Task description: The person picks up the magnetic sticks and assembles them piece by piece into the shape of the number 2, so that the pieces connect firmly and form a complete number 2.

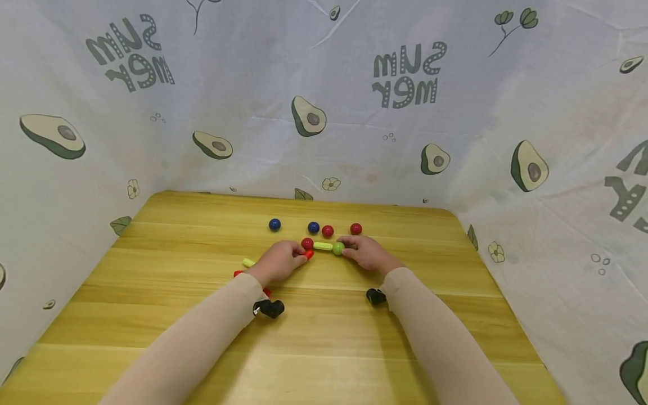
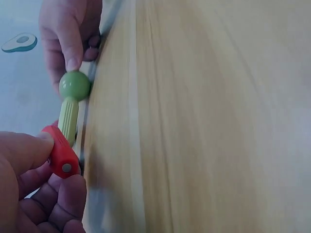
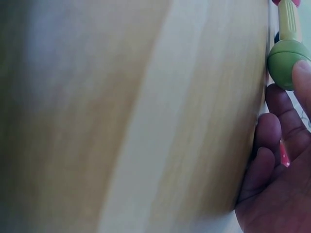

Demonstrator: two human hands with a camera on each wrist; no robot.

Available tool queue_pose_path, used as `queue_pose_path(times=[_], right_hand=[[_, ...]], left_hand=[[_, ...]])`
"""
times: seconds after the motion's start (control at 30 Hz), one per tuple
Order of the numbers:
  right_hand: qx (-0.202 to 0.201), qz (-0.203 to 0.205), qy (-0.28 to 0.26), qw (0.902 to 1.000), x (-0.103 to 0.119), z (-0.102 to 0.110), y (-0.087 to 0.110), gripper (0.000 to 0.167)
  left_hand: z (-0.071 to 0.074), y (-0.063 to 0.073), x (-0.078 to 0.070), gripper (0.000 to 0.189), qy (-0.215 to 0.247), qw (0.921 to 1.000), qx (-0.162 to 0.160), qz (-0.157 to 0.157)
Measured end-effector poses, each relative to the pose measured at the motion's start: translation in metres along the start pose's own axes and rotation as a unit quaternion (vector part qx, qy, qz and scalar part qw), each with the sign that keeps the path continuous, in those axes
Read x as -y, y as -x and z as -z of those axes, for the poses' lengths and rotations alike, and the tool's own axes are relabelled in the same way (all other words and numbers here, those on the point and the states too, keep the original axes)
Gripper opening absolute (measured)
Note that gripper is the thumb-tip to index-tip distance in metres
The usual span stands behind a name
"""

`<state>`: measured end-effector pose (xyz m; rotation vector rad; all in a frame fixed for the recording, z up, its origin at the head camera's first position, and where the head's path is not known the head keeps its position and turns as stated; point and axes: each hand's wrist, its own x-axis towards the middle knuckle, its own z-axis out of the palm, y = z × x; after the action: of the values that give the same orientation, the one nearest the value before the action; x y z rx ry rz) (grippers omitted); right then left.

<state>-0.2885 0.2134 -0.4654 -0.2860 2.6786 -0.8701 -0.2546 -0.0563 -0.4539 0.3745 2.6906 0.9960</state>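
My left hand [image 1: 280, 262] pinches a red magnetic stick [image 2: 63, 153] between thumb and fingers, its round metal end showing in the left wrist view. With thumb and forefinger, my right hand [image 1: 370, 254] holds a green ball [image 1: 338, 248]. A yellow-green magnetic stick [image 1: 323, 246] runs from that ball to a red ball [image 1: 307, 243], making a short row across the table. In the head view the held red stick lies just below this red ball, angled towards it; the left fingers partly hide it.
Behind the hands lie two blue balls [image 1: 274, 224] and two more red balls [image 1: 356, 229]. Beside the left forearm are another yellow-green stick [image 1: 248, 262] and red pieces [image 1: 266, 292], partly covered by the arm. A printed cloth [image 1: 354, 157] walls the wooden table [image 1: 324, 349].
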Motion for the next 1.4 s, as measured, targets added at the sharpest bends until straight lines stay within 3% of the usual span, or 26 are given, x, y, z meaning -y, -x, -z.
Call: queue_pose_path(times=[0.83,1.4], right_hand=[[-0.011,0.021,0.021,0.9995,-0.002,0.001,-0.001,0.039],[-0.009,0.024,0.021,0.9995,-0.001,0.001,-0.001,0.039]], left_hand=[[-0.049,-0.020,-0.042,0.020,0.063,0.9976,-0.014,0.022],[-0.060,-0.023,-0.055,0.022,0.070,0.9967,-0.027,0.032]])
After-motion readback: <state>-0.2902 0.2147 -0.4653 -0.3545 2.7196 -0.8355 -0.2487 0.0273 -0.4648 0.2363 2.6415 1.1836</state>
